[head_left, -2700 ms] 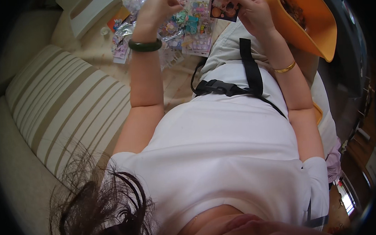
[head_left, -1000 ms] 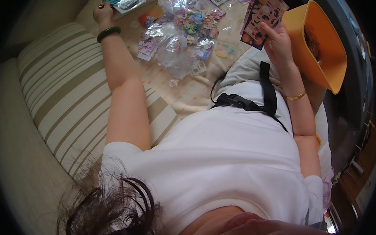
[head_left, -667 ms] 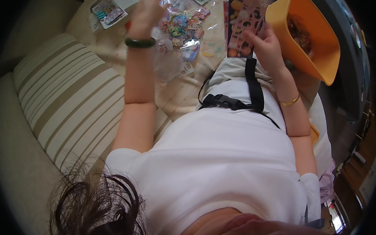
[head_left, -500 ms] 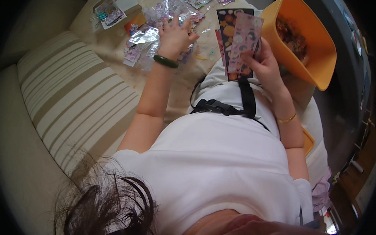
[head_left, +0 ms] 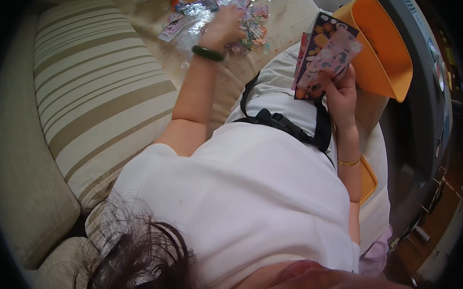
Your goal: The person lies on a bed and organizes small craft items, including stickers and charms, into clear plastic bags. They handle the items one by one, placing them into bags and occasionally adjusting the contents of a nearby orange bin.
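Observation:
My right hand (head_left: 341, 92) is closed round a few sticker sheets, thumb on top. A pink translucent sheet (head_left: 337, 56) lies over a dark sheet with orange and pale shapes (head_left: 310, 56). A red edge (head_left: 298, 64) pokes out behind them. My left hand (head_left: 220, 30) is over the clear, shiny plastic packets (head_left: 197, 21), beside a heap of small colourful stickers (head_left: 256, 25). Its fingers are smeared by motion, and I cannot tell whether it holds anything.
An orange bin (head_left: 394, 75) stands tilted to the right of the sheets. A striped cushion (head_left: 102, 93) leans along the sofa on the left. Part of an orange tray-like piece (head_left: 368, 182) shows beside my right forearm. A black strap with a buckle (head_left: 282, 122) crosses my waist.
The view has shifted, with the packets now nearer the top edge. The sheets in my right hand have tilted to the right. My left hand, spread before, is now blurred, and more loose stickers show beside it.

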Demonstrator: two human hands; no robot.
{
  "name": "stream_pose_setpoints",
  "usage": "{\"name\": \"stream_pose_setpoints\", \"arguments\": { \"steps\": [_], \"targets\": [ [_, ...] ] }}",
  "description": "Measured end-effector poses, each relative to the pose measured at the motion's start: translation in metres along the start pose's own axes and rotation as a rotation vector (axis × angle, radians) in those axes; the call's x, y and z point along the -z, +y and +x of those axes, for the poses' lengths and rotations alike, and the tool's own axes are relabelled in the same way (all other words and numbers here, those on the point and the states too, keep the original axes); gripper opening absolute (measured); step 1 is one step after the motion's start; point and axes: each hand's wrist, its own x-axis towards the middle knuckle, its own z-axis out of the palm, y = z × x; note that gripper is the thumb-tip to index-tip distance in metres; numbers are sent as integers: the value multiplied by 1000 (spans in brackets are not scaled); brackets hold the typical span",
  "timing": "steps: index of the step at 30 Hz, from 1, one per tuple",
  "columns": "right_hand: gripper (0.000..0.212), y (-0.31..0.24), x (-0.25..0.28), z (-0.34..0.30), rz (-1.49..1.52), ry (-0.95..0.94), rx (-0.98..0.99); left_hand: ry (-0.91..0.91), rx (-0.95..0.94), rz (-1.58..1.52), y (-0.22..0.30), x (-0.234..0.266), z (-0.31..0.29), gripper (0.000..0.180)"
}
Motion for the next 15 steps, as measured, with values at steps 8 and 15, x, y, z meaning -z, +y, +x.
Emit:
{"name": "stream_pose_setpoints", "arguments": {
  "steps": [8,15],
  "targets": [
    [38,9,10,-2,26,52,15,-97,558,280,-94,19,-33,65],
    [39,-1,10,7,45,63,-65,213,722,25,-122,53,-34,37]
  ]
}}
